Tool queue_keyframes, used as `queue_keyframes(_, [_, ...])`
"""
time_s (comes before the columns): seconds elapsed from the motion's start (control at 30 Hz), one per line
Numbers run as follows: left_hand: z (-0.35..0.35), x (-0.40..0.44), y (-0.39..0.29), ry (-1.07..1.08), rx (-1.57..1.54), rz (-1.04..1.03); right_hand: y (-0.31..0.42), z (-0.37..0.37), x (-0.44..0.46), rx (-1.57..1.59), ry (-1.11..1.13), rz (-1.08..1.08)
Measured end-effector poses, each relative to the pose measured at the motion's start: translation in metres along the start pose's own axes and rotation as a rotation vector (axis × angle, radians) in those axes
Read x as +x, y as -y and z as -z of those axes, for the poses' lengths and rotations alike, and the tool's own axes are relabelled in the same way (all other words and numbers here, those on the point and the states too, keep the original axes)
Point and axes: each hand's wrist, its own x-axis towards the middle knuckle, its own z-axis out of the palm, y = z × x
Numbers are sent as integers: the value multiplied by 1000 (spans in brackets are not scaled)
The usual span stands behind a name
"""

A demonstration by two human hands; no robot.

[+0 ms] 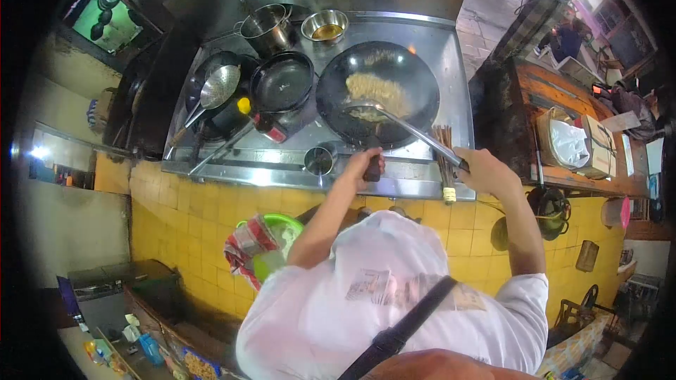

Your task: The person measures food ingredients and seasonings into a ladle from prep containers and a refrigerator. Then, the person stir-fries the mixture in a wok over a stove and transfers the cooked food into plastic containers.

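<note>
A large dark wok [415, 109] sits on the steel stove, with light brown food [380, 90] spread over its middle and up its far side. My left hand [364, 167] is closed around the wok's dark handle at the near edge. The long handle of a metal ladle [419, 132] is gripped in my right hand [489, 171]. Its bowl rests in the wok at the food's near edge. A small flame shows at the wok's far rim. A bundle of thin sticks [444, 158] lies beside my right hand, on the stove's front edge.
Left of the wok are a black pan [282, 83], a strainer [220, 86], a steel pot [267, 32] and a metal cup [320, 160]. A bowl of liquid [324, 27] stands behind. A green basin [285, 229] is below left; a wooden table [528, 84] is at right.
</note>
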Motion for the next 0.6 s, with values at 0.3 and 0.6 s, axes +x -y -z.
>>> queue_keyframes(0.3, [-26, -5, 5, -114, 343, 21, -12, -46, 6, -127, 13, -158])
queue_keyframes(0.6, [-44, -55, 47, -231, 322, 68, -30, -37, -14, -270, -334, -267])
